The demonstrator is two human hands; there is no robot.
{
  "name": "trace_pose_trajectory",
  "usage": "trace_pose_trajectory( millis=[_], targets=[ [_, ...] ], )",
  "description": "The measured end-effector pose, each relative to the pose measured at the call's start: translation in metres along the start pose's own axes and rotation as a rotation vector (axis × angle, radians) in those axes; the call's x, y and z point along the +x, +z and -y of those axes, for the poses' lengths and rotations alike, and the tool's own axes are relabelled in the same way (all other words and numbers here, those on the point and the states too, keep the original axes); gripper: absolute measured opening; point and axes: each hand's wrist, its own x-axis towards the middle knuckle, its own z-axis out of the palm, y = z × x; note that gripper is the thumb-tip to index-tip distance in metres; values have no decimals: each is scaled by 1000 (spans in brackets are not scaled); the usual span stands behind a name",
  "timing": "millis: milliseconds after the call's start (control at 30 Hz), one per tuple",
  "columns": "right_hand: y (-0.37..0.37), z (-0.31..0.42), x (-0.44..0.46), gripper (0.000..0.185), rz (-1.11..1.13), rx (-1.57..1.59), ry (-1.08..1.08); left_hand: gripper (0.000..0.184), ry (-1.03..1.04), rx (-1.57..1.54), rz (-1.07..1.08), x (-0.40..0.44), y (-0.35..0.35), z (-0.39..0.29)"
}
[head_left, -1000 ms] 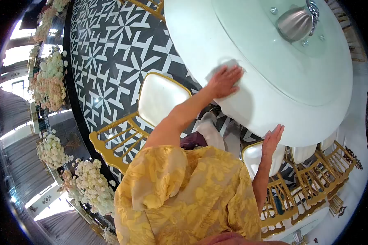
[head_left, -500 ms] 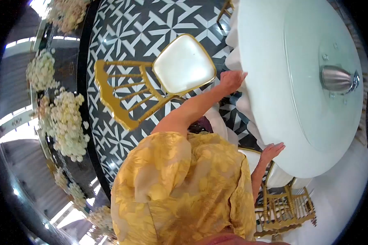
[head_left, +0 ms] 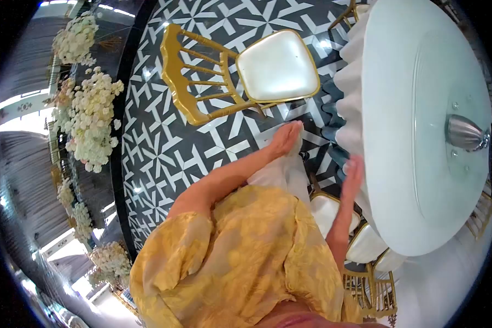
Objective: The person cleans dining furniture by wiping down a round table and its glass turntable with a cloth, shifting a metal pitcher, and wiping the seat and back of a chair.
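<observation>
My left hand [head_left: 284,139] is held over the patterned floor, below the gold chair [head_left: 279,66] with the white seat, and no object shows in it. My right hand [head_left: 353,172] is raised beside the edge of the round white-covered table [head_left: 385,136]; its fingers point up, slightly blurred, and it holds nothing. Whether it touches the tablecloth skirt [head_left: 351,82] I cannot tell. On the table lies a round glass turntable [head_left: 443,180], with a silver metal piece [head_left: 464,132] at its middle.
More gold chairs with white seats [head_left: 366,244] stand around the table's lower side. Bluish-grey cloth [head_left: 333,112] shows by the table skirt. Clusters of cream flowers [head_left: 93,120] line the left, beyond a dark floor edge. The floor [head_left: 218,142] has a black-and-white pattern.
Both hands have left the table edge: the left has drawn down and left, the right has moved up alongside the rim. The view has shifted, so the chair appears higher and further right.
</observation>
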Motion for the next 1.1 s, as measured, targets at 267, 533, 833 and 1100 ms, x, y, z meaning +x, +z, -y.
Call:
trace_pose_trajectory(
  millis=[267, 533, 833, 1100],
  targets=[
    [154, 56, -18, 46, 164, 40, -267, 32, -309, -396, 213, -20, -54, -53],
    [227, 6, 18, 34, -184, 451, 441, 36, 383, 814, -328, 64, -357, -57],
    [283, -35, 97, 25, -334, 383, 379, 59, 75, 930, -326, 150, -460, 28],
    [305, -47, 200, 36, -253, 362, 377, 60, 70, 876, -455, 124, -441, 6]
  ],
)
